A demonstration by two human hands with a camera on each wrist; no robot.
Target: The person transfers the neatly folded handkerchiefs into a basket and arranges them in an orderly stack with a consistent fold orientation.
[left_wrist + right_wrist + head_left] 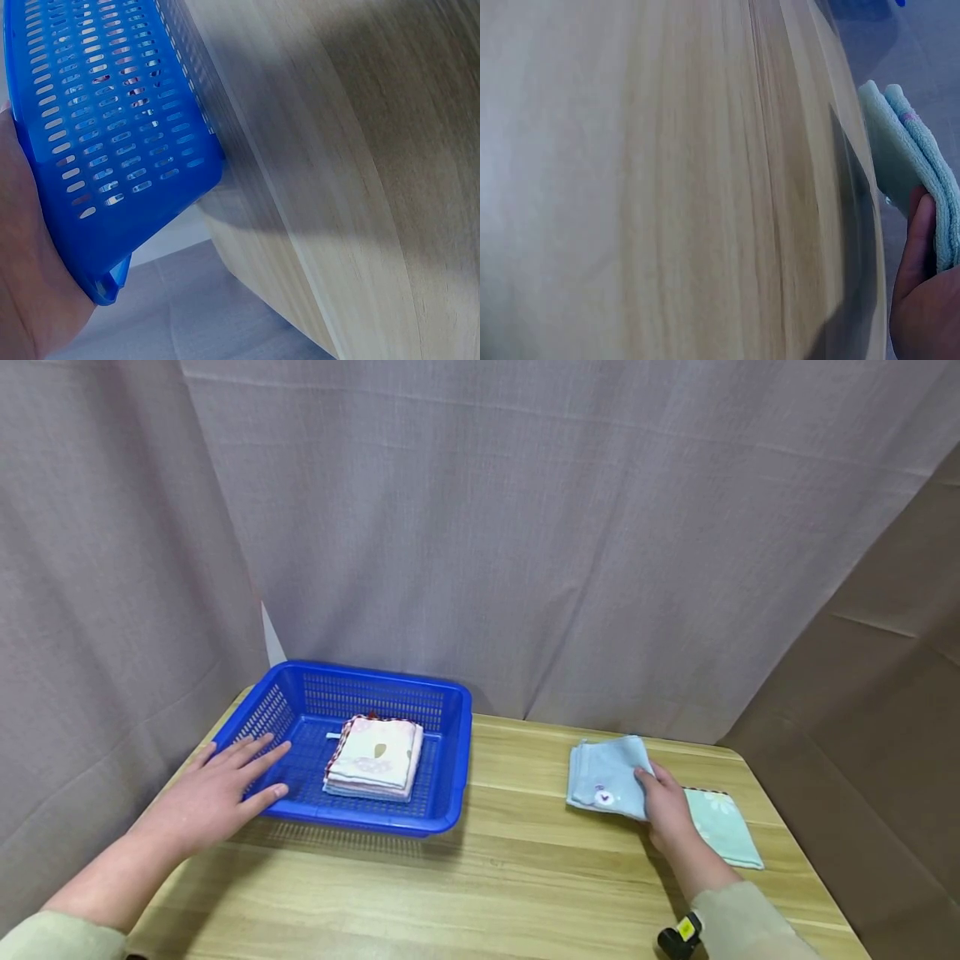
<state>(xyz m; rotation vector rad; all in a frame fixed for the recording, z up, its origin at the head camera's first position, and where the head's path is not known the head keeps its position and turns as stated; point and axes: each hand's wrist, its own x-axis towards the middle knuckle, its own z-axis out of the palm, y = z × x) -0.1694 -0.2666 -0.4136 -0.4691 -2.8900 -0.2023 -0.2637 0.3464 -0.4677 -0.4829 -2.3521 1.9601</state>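
Observation:
My right hand [667, 806] pinches a folded light blue towel [611, 777] by its right edge, thumb on top. In the right wrist view the folded towel [915, 150] is held above the wooden surface. Just right of that hand lies a folded mint green towel [723, 827] with a white flower. On the left, my left hand [217, 789] rests on the near-left rim of a blue plastic basket [450, 777], its fingers spread and straight. Inside the basket is a stack of folded towels [375, 756], a white patterned one uppermost.
The wooden table [510, 868] carries the basket at left and the towels at right. A grey curtain [487, 527] hangs behind the table, and a brown panel [870, 760] borders the right side. A black device with a yellow mark [681, 935] sits at the right wrist.

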